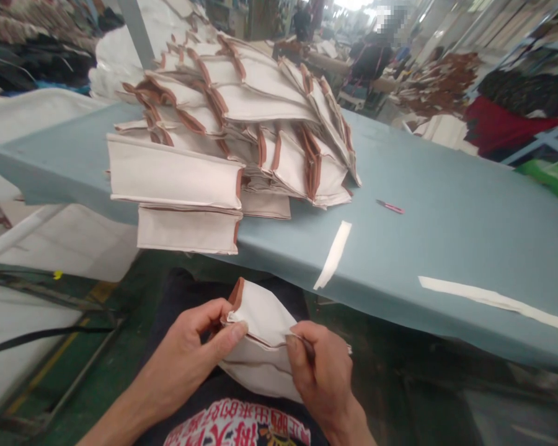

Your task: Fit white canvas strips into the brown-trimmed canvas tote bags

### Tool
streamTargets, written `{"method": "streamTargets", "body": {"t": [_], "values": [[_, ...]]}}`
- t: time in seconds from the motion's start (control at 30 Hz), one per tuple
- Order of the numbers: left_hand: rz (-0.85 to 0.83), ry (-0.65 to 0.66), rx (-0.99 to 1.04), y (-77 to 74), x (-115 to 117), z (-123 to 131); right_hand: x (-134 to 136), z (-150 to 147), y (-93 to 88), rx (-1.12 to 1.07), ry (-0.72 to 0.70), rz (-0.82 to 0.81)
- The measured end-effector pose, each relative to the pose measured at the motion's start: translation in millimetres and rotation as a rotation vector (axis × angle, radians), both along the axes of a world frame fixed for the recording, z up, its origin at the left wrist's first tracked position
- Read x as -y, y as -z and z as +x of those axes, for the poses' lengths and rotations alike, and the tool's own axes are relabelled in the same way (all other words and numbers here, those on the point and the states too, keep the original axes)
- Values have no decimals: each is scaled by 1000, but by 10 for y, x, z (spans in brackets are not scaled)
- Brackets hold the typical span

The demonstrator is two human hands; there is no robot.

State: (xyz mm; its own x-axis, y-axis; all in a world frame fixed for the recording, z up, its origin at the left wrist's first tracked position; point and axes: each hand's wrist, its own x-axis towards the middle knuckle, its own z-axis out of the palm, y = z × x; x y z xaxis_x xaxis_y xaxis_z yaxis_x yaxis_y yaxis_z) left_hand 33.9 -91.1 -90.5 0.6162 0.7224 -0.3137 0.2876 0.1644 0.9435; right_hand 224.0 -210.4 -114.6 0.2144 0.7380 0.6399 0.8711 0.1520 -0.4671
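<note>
**A:** What is the left hand (193,347) doing?

**B:** Its thumb and fingers are pinched together on the near-left edge of a cream fabric piece (260,347) with brown trim, held over the lap, below the table edge.

**A:** And on the other side of that piece?

**B:** The right hand (318,368) is closed on its right edge, thumb on top. Something thin and pale pokes out beside the fingers; I cannot tell what it is.

**A:** What lies beyond the grip?

**B:** Up and left of it, a stack of matching pieces (232,136) overhangs the blue-grey table (446,235). Just above the right hand lies a white strip (333,254), farther up a pink pen (390,207), and out to the right a longer strip (493,300).
</note>
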Motion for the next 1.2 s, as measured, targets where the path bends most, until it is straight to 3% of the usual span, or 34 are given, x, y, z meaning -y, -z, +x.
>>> {"method": "streamTargets", "body": {"t": [0.17, 0.33, 0.47, 0.67, 0.8, 0.93, 1.07, 1.2], "values": [[-77, -31, 65, -48, -18, 28, -6, -43, 35, -154, 125, -76], [-93, -49, 67, -40, -13, 19, -53, -135, 55, -400, 149, -140], [-104, -84, 75, -62, 23, 7, -69, -176, 92, -474, 166, -161], [-76, -100, 87, -86, 32, -17, -73, -187, 110, -452, 173, -170], [-5, -101, 93, -64, 3, -27, -85, -190, 92, -294, 164, -136], [-3, -193, 51, -139, 36, -18, -102, -204, 74, -127, 131, -61], [-31, -263, 65, -196, 110, -10, -105, -248, 77, -146, 132, -71], [9, -219, 110, -129, 124, -44, -85, -302, 92, -237, 143, -107]]}}
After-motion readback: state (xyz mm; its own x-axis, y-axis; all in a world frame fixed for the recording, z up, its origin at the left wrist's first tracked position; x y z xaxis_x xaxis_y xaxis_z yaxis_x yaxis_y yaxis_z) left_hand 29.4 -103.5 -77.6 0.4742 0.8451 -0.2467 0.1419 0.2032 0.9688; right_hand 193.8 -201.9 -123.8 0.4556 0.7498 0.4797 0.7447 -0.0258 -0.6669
